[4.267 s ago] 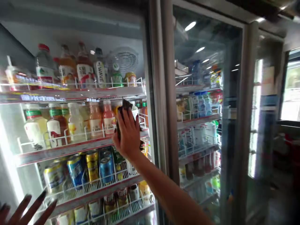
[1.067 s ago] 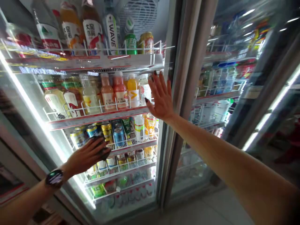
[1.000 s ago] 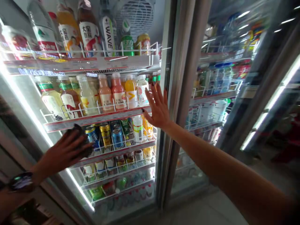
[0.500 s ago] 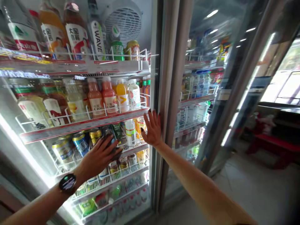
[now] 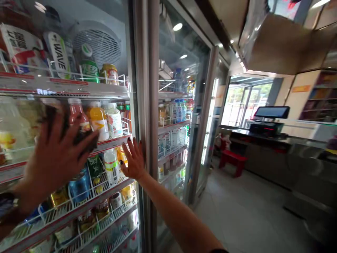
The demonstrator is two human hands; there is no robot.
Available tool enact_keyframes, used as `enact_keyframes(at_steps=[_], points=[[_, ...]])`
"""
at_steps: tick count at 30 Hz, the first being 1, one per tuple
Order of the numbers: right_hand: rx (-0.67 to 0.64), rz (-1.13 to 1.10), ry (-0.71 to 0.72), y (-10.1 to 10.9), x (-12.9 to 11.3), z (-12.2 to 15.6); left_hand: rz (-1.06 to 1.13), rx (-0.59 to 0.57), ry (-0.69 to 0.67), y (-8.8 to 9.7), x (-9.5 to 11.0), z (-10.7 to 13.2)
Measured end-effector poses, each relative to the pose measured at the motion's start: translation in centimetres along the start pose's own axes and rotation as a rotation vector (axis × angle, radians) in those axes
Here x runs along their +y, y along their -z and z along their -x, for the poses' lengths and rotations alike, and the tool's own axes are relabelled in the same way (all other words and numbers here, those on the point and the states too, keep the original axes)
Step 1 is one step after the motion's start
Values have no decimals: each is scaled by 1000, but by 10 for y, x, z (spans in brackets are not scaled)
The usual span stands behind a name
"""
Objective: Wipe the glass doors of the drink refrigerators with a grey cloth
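Note:
My left hand [image 5: 60, 151] is raised before the glass door of a lit drinks fridge, fingers spread and blurred. A dark shape shows behind its fingers; I cannot tell whether it is a reflection or a thing. A dark watch [image 5: 9, 207] sits on that wrist. My right hand [image 5: 134, 160] lies with fingers stretched against the glass beside the metal door frame [image 5: 150, 105]. Behind the glass stand an orange juice bottle [image 5: 98, 117], a white bottle [image 5: 114, 121] and a pink drink bottle [image 5: 76, 110]. Below are a green-labelled bottle [image 5: 112, 167] and a blue can [image 5: 79, 186].
A second fridge door [image 5: 184, 140] adjoins on the right. Beyond it are a red bench [image 5: 233, 158] and a counter [image 5: 263, 161] with a monitor [image 5: 272, 111]. Tiled floor [image 5: 231, 211] runs between. A cardboard box [image 5: 276, 45] hangs over at top right.
The view has swung right and up, bringing the counter and monitor in. My left hand has come up from the can shelf to the bottle shelf; my right hand stays by the door frame.

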State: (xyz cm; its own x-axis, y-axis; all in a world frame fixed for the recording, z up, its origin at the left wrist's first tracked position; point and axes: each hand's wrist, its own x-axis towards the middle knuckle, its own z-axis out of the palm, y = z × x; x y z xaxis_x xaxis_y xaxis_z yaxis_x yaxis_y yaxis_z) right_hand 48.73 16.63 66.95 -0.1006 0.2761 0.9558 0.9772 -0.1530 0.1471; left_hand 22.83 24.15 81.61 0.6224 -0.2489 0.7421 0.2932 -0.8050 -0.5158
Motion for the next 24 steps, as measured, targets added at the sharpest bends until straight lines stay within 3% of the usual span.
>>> enact_keyframes(at_steps=[1,3,5,7,9,10,12,14,15,18,20,22,24], points=[[-30,3,-6,0,1,0,-3,-24,-29,-15,22,9],[-70,-6,-29,2,1,1,13,-109,-132,-34,51,53],[-69,-32,-36,4,1,1,32,-188,-224,-34,54,116],[-26,-54,-25,6,0,1,6,-242,-258,-10,34,172],[20,-60,-15,6,-2,1,-23,-279,-255,31,1,200],[39,-62,-13,6,-2,1,-38,-289,-228,52,-17,200],[68,-69,-14,6,-2,1,-94,-263,-119,87,-44,174],[96,-80,-11,6,-1,1,-184,-178,24,101,-56,126],[108,-82,-8,6,-1,1,-225,-123,86,98,-54,100],[128,-86,14,6,0,1,-243,-51,163,60,-23,38],[118,-80,19,6,1,1,-212,-95,109,23,9,29],[96,-62,12,6,2,2,-180,-183,-8,-8,42,52],[82,-67,3,6,2,2,-150,-300,-157,-25,64,103]])
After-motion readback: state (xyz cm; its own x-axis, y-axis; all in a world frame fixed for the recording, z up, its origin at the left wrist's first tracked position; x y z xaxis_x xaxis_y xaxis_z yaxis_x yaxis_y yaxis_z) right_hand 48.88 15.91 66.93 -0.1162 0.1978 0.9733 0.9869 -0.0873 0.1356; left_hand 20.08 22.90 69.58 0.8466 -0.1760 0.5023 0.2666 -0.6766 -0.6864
